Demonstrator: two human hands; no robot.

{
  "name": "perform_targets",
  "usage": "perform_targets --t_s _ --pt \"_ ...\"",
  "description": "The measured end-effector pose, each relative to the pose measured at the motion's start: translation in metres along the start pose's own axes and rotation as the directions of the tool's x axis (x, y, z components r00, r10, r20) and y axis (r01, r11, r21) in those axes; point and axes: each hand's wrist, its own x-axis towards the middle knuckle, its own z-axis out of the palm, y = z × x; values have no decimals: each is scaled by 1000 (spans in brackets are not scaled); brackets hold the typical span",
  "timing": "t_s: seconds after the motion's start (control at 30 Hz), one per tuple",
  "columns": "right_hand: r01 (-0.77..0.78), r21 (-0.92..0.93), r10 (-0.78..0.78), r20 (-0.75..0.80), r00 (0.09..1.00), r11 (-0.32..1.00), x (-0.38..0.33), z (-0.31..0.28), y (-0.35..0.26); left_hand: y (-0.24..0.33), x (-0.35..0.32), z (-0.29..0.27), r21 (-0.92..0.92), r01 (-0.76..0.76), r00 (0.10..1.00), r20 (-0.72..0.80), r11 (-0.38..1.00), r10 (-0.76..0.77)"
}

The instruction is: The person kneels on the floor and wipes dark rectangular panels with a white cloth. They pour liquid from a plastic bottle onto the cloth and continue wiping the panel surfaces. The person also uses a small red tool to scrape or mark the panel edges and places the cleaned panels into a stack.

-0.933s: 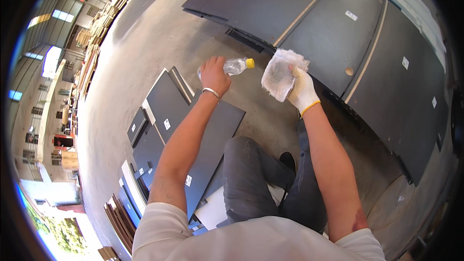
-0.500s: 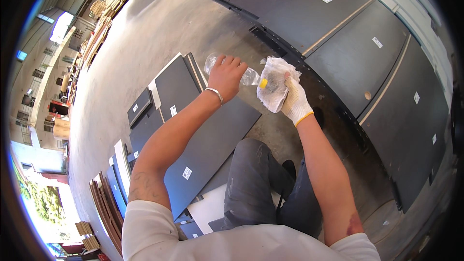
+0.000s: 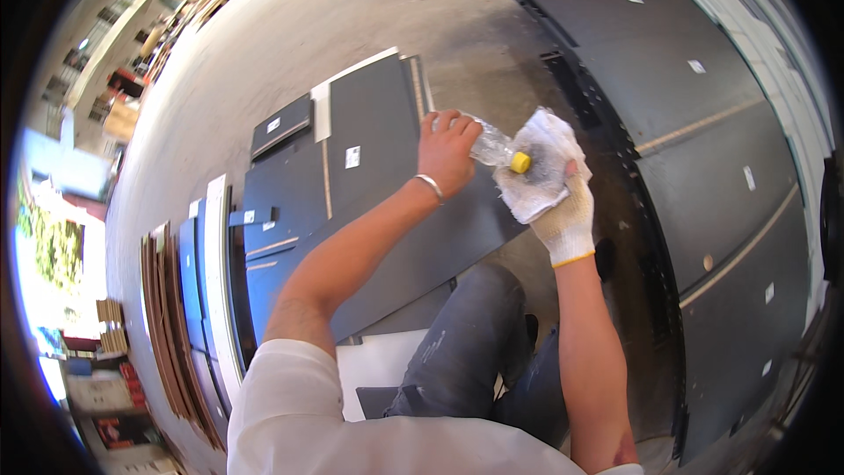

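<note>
My bare left hand (image 3: 450, 151) wraps round a clear plastic bottle (image 3: 492, 144), tilted so its yellow cap (image 3: 520, 163) points at a white cloth (image 3: 543, 189). A grey, damp-looking patch marks the cloth beside the cap. On my right hand (image 3: 567, 215) is a pale knitted glove with a yellow cuff edge; its thumb lies on top of the cloth and the other fingers are hidden beneath it. Both hands are held out in front of me, with the cap at or just over the cloth; I cannot tell whether they touch.
Dark flat panels (image 3: 369, 123) with white labels lie stacked at the left. A long row of dark panels (image 3: 694, 105) runs along the right. Brown boards (image 3: 167, 325) stand at the far left. My bent knee (image 3: 483, 299) is below my hands, and concrete floor (image 3: 387, 13) stretches beyond.
The view has turned, so the panels and my hands appear shifted. The bottle's cap remains at the cloth, and the dark patch on the cloth shows more plainly. Both holds are unchanged.
</note>
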Motion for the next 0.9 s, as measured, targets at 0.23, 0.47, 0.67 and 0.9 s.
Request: perform_targets --t_s 0.23,0.47,0.67,0.9 --pt "-51 36 52 -12 999 998 18 11 35 -93 -34 50 -402 601 754 -2 691 -656" --pt "51 -1 -50 -162 986 999 16 -36 -8 -249 -92 61 -378 833 405 -82 404 -911" --pt "193 -414 -298 -206 932 890 4 -87 -56 -279 -148 58 -594 738 472 115 320 -874" --pt "-223 -964 -648 -264 714 146 -9 -81 3 -202 -356 -40 377 668 617 202 642 -760"
